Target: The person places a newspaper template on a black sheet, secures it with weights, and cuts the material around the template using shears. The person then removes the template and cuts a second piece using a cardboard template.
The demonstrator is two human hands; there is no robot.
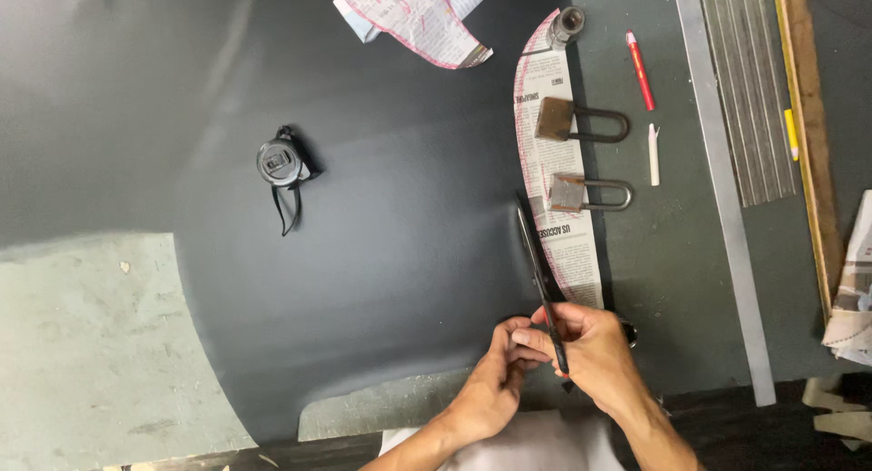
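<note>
My right hand is closed around the handles of a pair of long black scissors, blades pointing away from me along the edge of a curved newspaper pattern strip. My left hand touches the right hand and the scissor handles, its fingers curled. The blades lie on a large dark sheet of fabric spread over the table. Two rusty padlocks weigh the paper strip down.
A black tape measure with a strap lies on the fabric at left. Cut newspaper pieces lie at the top. A red pen, white chalk, a metal ruler and a wooden stick lie at right.
</note>
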